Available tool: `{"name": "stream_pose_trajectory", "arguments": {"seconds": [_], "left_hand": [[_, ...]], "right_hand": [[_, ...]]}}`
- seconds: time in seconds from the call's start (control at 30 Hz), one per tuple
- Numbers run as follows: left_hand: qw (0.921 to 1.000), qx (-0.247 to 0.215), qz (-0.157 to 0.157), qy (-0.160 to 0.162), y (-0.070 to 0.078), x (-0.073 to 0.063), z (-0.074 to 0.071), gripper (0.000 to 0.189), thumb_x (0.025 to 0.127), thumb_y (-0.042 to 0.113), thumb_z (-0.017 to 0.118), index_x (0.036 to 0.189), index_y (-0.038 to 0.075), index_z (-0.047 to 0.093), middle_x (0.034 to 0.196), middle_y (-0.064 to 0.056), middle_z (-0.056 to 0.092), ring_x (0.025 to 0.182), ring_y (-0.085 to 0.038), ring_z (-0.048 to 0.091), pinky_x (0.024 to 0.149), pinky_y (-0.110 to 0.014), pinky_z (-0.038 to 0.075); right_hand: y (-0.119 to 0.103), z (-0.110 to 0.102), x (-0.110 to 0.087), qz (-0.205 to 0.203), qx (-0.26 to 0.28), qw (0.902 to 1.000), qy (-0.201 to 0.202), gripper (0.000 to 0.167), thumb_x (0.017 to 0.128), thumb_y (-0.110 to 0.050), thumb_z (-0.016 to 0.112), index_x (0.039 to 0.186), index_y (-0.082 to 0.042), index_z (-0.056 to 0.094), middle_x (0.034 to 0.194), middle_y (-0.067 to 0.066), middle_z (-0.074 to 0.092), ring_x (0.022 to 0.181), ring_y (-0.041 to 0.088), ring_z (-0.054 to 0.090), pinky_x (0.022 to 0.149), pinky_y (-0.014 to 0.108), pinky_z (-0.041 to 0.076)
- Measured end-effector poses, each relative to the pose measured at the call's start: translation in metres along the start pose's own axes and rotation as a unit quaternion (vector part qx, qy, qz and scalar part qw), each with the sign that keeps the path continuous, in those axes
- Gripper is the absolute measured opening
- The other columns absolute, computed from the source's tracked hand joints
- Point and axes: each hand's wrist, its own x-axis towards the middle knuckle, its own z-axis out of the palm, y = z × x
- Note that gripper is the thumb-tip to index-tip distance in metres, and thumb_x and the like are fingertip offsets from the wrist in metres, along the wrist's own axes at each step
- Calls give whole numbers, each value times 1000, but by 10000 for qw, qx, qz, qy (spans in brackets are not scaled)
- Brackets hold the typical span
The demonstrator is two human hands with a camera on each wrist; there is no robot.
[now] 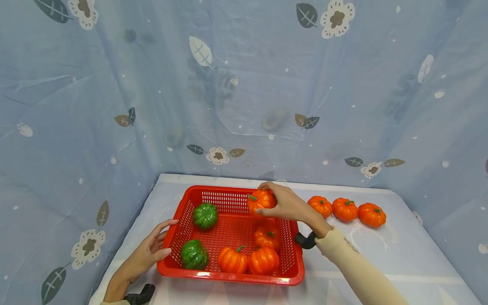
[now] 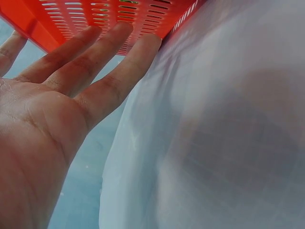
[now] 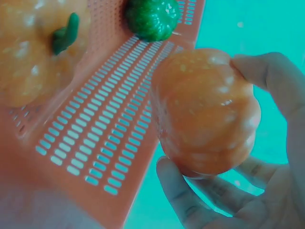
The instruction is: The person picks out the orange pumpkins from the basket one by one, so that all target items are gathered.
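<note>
My right hand point(image 1: 284, 204) grips a small orange pumpkin point(image 1: 261, 201) between thumb and fingers, over the back right part of a red plastic basket point(image 1: 228, 276). In the right wrist view the pumpkin point(image 3: 207, 112) overlaps the slotted basket wall point(image 3: 95, 138). My left hand point(image 1: 146, 250) is at the basket's left side, its fingertips at the rim. Seen from the left wrist, its fingers point(image 2: 116, 90) extend fairly straight against the outer wall. Inside the basket lie two green pumpkins point(image 1: 206, 216) on the left and three orange pumpkins point(image 1: 232, 259) toward the front right.
Three more orange pumpkins point(image 1: 345, 209) stand in a row on the white-covered table point(image 1: 354, 264), right of the basket. A blue patterned curtain point(image 1: 244, 93) rises behind the table and along its sides.
</note>
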Motion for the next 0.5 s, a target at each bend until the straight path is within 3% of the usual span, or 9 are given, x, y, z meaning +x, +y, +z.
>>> {"name": "stream_pose_trajectory", "arguments": {"seconds": [0.2,0.5], "left_hand": [[9999,-40,92,-87,0,0,0,70,99,4,62,158,17,28,147,-37,43,119,-21,63,86,-43,60],[10000,26,33,-68,1,0,-1,69,99,6,62,158,18,29,148,-36,42,119,-16,63,87,-42,60]], "right_hand": [[12,-9,-17,93,29,9995,288,75,83,-53,82,144,-18,56,133,1,62,105,17,62,87,38,55],[27,-20,-45,626,565,9948,579,79,81,-54,84,140,-14,52,130,5,62,100,22,66,83,37,60]]}}
